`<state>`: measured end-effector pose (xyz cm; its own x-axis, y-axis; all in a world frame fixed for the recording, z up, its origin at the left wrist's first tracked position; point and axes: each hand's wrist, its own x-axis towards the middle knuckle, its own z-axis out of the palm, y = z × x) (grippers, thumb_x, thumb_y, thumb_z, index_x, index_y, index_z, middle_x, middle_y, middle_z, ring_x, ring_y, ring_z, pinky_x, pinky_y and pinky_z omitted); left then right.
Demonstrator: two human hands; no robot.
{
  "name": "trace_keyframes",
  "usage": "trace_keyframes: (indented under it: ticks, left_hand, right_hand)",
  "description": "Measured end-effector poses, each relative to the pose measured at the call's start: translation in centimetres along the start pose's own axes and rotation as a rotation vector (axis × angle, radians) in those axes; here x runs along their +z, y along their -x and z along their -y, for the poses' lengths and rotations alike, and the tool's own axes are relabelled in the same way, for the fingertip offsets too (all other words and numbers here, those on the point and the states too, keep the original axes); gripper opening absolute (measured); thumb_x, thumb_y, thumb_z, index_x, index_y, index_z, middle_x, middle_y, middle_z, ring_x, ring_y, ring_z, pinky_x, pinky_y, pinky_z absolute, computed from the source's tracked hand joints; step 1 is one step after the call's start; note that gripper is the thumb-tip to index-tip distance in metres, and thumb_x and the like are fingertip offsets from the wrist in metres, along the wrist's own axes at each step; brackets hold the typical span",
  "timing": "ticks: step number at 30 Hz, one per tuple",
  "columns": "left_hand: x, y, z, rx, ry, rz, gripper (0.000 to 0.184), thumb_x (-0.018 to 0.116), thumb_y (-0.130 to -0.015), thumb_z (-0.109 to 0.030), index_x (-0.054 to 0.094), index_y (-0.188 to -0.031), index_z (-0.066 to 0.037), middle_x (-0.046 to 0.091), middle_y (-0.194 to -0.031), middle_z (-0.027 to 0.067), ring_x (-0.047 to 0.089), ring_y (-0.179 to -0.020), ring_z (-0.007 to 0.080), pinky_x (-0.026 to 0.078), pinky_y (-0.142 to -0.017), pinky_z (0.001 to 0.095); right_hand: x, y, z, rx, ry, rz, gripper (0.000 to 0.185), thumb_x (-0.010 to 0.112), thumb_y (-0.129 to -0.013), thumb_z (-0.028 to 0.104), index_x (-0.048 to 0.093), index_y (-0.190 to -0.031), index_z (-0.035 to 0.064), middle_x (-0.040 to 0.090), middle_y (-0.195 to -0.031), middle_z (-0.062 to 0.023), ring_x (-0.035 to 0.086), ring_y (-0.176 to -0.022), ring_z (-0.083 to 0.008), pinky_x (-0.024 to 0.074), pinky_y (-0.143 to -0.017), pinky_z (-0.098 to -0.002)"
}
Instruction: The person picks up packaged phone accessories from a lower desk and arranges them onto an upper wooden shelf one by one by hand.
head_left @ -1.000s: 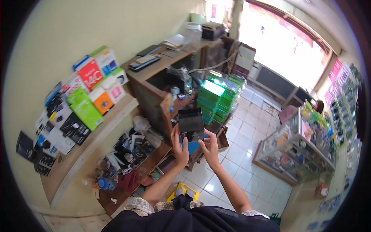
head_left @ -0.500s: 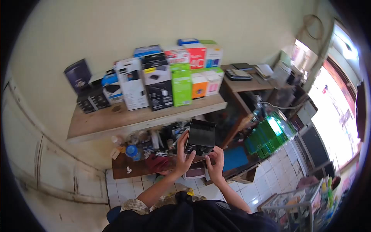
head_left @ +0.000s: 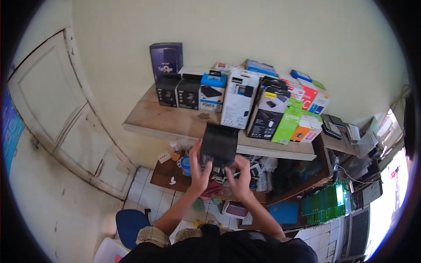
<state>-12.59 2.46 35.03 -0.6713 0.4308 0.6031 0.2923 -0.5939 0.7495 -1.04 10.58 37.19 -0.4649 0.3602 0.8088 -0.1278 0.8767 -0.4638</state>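
Observation:
A black cardboard box (head_left: 219,144) is held up in front of the shelf, between my two hands. My left hand (head_left: 199,172) grips its left side, with the fingers up along the edge and the thumb near the lower front. At the lower right corner, my right hand (head_left: 240,177) has its curled fingers and thumb against the box. The print on the box is too blurred to read. Beyond it, two smaller black boxes (head_left: 188,93) stand side by side on the wooden shelf (head_left: 144,116).
Farther along the shelf are a blue power bank box (head_left: 212,93), a tall white box (head_left: 239,100) and a green box (head_left: 287,122). A lower brown table (head_left: 163,177) carries clutter, including a blue-lidded jar. A blue chair (head_left: 131,228) stands at lower left, near a door (head_left: 52,87).
My view has swung left, so the shelf and its boxes sit farther right and more of the door shows. The black box stays in both hands and now overlaps the shelf's front edge.

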Motion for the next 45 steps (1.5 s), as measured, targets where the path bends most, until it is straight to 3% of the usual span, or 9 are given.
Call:
trace_keyframes:
  ticks: [3,12,20,25,27,33,37,41,45]
  left_hand:
    - [-2.7,-3.9,1.1,0.007,-0.268,0.003,0.050,0.052,-0.083,-0.012,0.032,-0.127,0.001,0.039,-0.124,0.0158,0.034,-0.120,0.0247,0.026,-0.098,0.0343]
    - [-5.0,-12.3,2.9,0.023,-0.475,0.129,0.052,0.054,-0.078,0.006,0.033,-0.125,-0.001,0.047,-0.119,0.0175,0.052,-0.106,0.0260,0.042,-0.086,0.0314]
    - [-3.2,-13.5,2.4,0.008,-0.543,0.111,0.066,0.057,-0.071,0.011,0.033,-0.129,-0.010,0.044,-0.122,0.0176,0.046,-0.112,0.0299,0.040,-0.089,0.0357]
    - [-2.5,-13.9,2.6,0.044,-0.626,0.131,0.073,0.058,-0.069,0.012,0.030,-0.131,-0.013,0.042,-0.125,0.0140,0.045,-0.110,0.0313,0.040,-0.089,0.0370]
    - [-2.2,-14.0,2.4,-0.058,-0.596,0.130,0.074,0.057,-0.068,0.013,0.029,-0.132,-0.014,0.042,-0.125,0.0141,0.044,-0.111,0.0324,0.039,-0.090,0.0378]
    - [-2.1,-13.7,2.2,0.015,-0.644,0.107,0.074,0.057,-0.069,0.012,0.028,-0.133,-0.011,0.040,-0.125,0.0159,0.041,-0.113,0.0326,0.034,-0.094,0.0380]
    - [-2.0,-11.2,0.4,0.299,-0.828,-0.065,0.063,0.060,-0.073,0.000,0.030,-0.129,-0.001,0.037,-0.126,0.0186,0.031,-0.120,0.0352,0.025,-0.099,0.0433]
    - [-2.1,-3.5,0.6,0.410,-0.667,-0.077,0.036,0.054,-0.075,0.002,0.047,-0.110,-0.001,0.043,-0.117,0.0164,0.038,-0.113,0.0326,0.029,-0.095,0.0442]
    - [-1.8,8.8,4.1,0.184,-0.522,0.383,0.030,0.053,-0.075,0.002,0.051,-0.105,-0.003,0.047,-0.105,0.0131,0.043,-0.104,0.0311,0.033,-0.091,0.0410]
  right_hand:
    - [3.0,-3.1,-0.8,0.080,-0.126,-0.008,0.046,0.064,-0.071,-0.004,0.043,-0.112,0.0001,0.048,-0.101,-0.0171,0.054,-0.067,-0.0213,0.0458,-0.062,-0.0306]
    - [6.7,-9.2,-3.6,0.149,-0.028,0.069,0.023,0.055,-0.080,0.001,0.043,-0.099,0.0012,0.049,-0.088,-0.0169,0.056,-0.069,-0.0327,0.0450,-0.057,-0.0407]
    - [6.5,-10.7,-4.5,0.090,0.218,0.097,0.015,0.050,-0.080,-0.001,0.043,-0.093,0.0016,0.049,-0.086,-0.0163,0.056,-0.070,-0.0369,0.0467,-0.056,-0.0420]
    - [6.6,-11.3,-5.0,0.084,0.314,0.118,0.027,0.051,-0.071,-0.009,0.041,-0.094,0.0018,0.046,-0.091,-0.0169,0.057,-0.073,-0.0377,0.0479,-0.059,-0.0439]
    - [6.7,-11.4,-5.1,0.104,0.319,0.141,0.027,0.051,-0.071,-0.008,0.041,-0.095,0.0018,0.046,-0.091,-0.0169,0.057,-0.073,-0.0375,0.0482,-0.059,-0.0438]
    - [6.1,-10.9,-4.8,0.107,0.271,0.142,0.023,0.051,-0.076,-0.003,0.044,-0.097,0.0022,0.048,-0.091,-0.0164,0.056,-0.072,-0.0373,0.0475,-0.057,-0.0437]
    - [3.5,-8.4,-3.5,0.061,0.191,0.066,0.015,0.052,-0.078,0.000,0.050,-0.093,0.0021,0.050,-0.087,-0.0149,0.055,-0.070,-0.0366,0.0465,-0.055,-0.0429]
    - [-0.6,-1.7,-2.3,-0.022,0.210,0.111,0.015,0.057,-0.072,-0.002,0.054,-0.086,0.0013,0.053,-0.085,-0.0131,0.056,-0.070,-0.0313,0.0475,-0.058,-0.0377]
    - [-4.1,9.1,-0.5,0.025,0.258,0.298,0.021,0.059,-0.066,-0.002,0.057,-0.086,0.0040,0.056,-0.085,-0.0103,0.056,-0.073,-0.0256,0.0474,-0.063,-0.0342]
